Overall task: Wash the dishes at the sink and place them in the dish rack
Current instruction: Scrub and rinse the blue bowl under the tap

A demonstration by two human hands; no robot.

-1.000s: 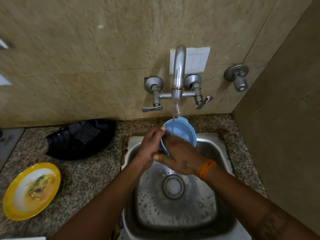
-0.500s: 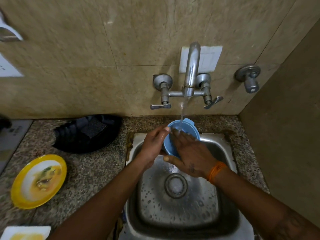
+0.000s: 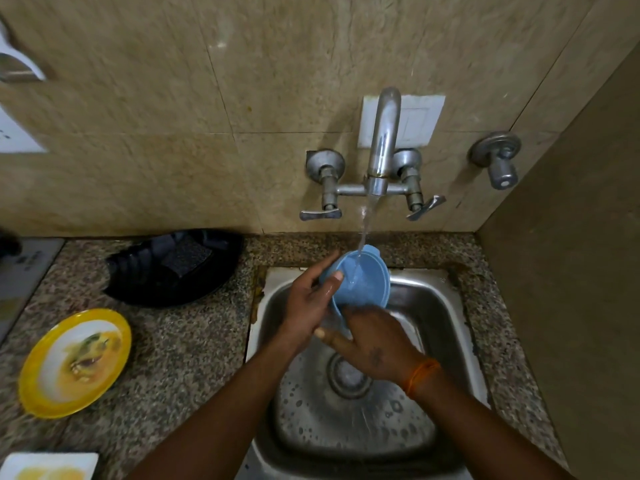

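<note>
A small blue bowl (image 3: 363, 282) is tilted under the running water from the tap (image 3: 381, 147), above the back of the steel sink (image 3: 446, 306). My left hand (image 3: 308, 306) grips its left rim, thumb over the edge. My right hand (image 3: 374, 344) is at the bowl's lower edge, thumb out to the left; its fingertips are hidden by the bowl. A dirty yellow plate (image 3: 74, 362) with food residue lies on the granite counter at the left.
A black tray (image 3: 149, 275) holding a dark scrub pad (image 3: 187, 258) sits on the counter left of the sink. A white dish (image 3: 48, 465) with yellow residue shows at the bottom left corner. A second valve (image 3: 498, 161) juts from the wall on the right, near a side wall.
My right hand slid from inside the bowl down to its lower edge, leaving the bowl's inside open to the water. The camera view drifted slightly left.
</note>
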